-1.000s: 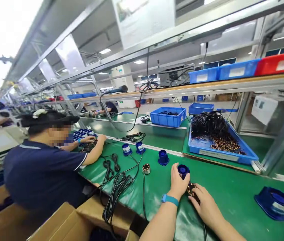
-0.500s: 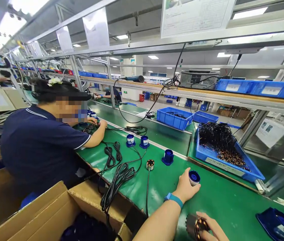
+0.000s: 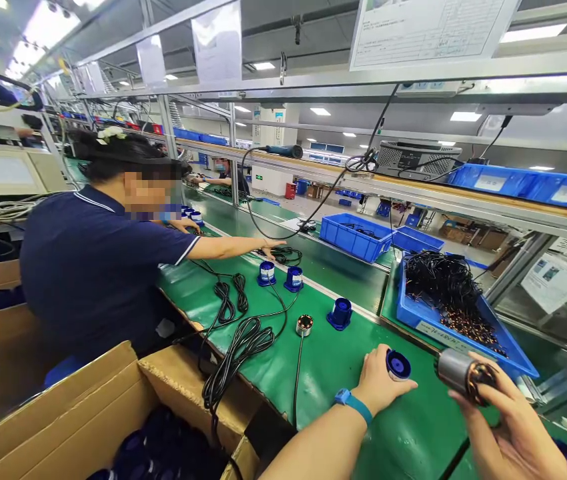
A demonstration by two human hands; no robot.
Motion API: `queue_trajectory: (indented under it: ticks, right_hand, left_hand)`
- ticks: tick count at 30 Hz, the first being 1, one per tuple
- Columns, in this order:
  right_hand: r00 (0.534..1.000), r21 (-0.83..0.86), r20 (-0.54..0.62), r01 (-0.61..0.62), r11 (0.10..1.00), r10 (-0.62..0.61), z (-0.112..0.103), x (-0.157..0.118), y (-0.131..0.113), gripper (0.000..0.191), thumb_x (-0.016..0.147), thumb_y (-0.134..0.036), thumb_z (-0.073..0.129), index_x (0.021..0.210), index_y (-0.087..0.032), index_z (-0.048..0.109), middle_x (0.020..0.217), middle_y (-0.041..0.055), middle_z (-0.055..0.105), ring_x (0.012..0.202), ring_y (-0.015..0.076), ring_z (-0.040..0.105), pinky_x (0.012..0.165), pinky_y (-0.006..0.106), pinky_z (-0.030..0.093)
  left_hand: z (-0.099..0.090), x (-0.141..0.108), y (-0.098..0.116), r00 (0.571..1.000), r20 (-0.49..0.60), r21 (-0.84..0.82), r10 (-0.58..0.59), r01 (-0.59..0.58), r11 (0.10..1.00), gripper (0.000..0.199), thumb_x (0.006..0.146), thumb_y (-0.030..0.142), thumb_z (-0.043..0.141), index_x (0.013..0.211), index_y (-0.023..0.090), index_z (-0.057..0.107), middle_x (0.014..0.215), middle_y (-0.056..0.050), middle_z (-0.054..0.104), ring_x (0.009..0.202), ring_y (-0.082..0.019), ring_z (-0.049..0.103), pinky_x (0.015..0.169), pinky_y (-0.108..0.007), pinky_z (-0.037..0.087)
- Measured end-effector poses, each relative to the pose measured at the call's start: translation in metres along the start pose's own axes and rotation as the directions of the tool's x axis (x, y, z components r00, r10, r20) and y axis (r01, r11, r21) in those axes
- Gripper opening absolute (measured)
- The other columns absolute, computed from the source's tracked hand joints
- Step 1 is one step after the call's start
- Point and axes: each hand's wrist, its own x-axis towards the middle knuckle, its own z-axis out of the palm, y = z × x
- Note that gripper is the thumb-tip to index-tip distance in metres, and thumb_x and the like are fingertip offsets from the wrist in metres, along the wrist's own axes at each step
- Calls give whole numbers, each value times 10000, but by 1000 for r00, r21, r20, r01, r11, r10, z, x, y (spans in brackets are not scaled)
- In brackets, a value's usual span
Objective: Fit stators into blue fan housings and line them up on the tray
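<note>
My left hand, with a blue band on its wrist, is closed around a dark blue round housing that stands on the green mat, its open end facing up. Raised to the right of it, my right hand grips a grey metal motor part by its copper-wound end. The part is tilted sideways and apart from the housing. A black cable runs below my right hand. Another blue housing and a round copper-wound part with a cable sit left of my hands.
A blue tray of black cables and copper-tipped parts lies beyond my hands. Two blue housings and coiled black cables are further left. A person sits at the left, one arm stretched over the bench. Cardboard boxes stand in front.
My right hand has risen with the metal part and come beside the housing. The person's arm has reached out across the bench. The view has shifted slightly.
</note>
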Motion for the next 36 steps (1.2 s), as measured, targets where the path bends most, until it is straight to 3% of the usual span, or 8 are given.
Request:
queue_trajectory:
  ticks: [2, 7, 13, 20, 26, 29, 33, 36]
  right_hand:
    - [999, -27, -41, 12, 1000, -13, 18, 2, 3, 221, 916, -385, 706, 1038, -203, 684, 1290, 112, 670, 1150, 282, 668, 1045, 430, 524]
    - [998, -59, 65, 17, 998, -13, 56, -29, 30, 242, 972, -429, 618, 1018, -202, 688, 1224, 121, 705, 1108, 274, 692, 947, 404, 567]
    - [978, -121, 184, -80, 989, 101, 73, -69, 65, 405, 976, -567, 548, 997, -196, 711, 1209, 147, 711, 1124, 309, 684, 897, 447, 581]
    - [935, -91, 259, -227, 970, 243, 72, -85, 70, 428, 947, -596, 559, 1055, -207, 701, 1252, 143, 692, 1148, 318, 667, 935, 494, 581]
    - [857, -64, 307, -417, 907, 415, 64, -94, 74, 424, 982, -494, 467, 1280, -228, 606, 1415, 115, 598, 1159, 285, 667, 971, 489, 585]
    - [850, -35, 367, -394, 919, 378, 66, -102, 85, 429, 964, -413, 450, 1323, -221, 585, 1432, 113, 585, 1220, 279, 639, 1028, 494, 559]
    - [838, 2, 454, -340, 940, 302, 70, -109, 93, 449, 931, -319, 458, 1349, -217, 588, 1475, 105, 547, 1368, 280, 521, 1131, 523, 472]
    - [834, 19, 480, -319, 948, 272, 71, -111, 92, 459, 930, -353, 519, 1365, -221, 582, 1484, 114, 538, 1376, 294, 511, 1124, 538, 474]
  left_hand:
    - [0, 1, 2, 997, -63, 14, 38, -37, 999, 766, 534, 420, 960, 1150, 190, 567, 1132, -78, 661, 1077, -307, 595, 984, -469, 459]
    - [2, 2, 3, 976, -79, 86, 202, -195, 977, 597, 619, 369, 910, 1079, 192, 573, 1107, -82, 669, 1067, -303, 612, 960, -481, 472]
    - [5, 0, -1, 922, -29, 154, 387, -378, 913, 483, 743, 308, 786, 1155, 184, 567, 1158, -101, 669, 1083, -282, 601, 919, -438, 486]
    - [7, -4, -1, 926, 47, 231, 375, -376, 898, 370, 785, 281, 724, 1111, 193, 573, 1132, -97, 669, 1044, -270, 601, 902, -423, 481]
    - [8, 0, -3, 967, 80, 146, 242, -251, 957, 611, 647, 391, 871, 1139, 188, 570, 1120, -105, 673, 1041, -304, 617, 916, -455, 500]
    - [6, 2, -1, 978, 163, 97, 129, -146, 985, 688, 580, 368, 917, 1148, 202, 566, 1087, -78, 685, 1002, -290, 632, 904, -440, 506]
    - [-3, -2, 8, 949, 313, 47, 47, -65, 997, 810, 548, 297, 934, 1244, 198, 533, 1139, -90, 674, 1041, -281, 630, 908, -408, 523]
    - [-17, -22, 15, 962, 266, 182, 55, -107, 977, 797, 586, 136, 849, 1316, 142, 529, 1290, -191, 612, 1228, -375, 549, 1050, -530, 457]
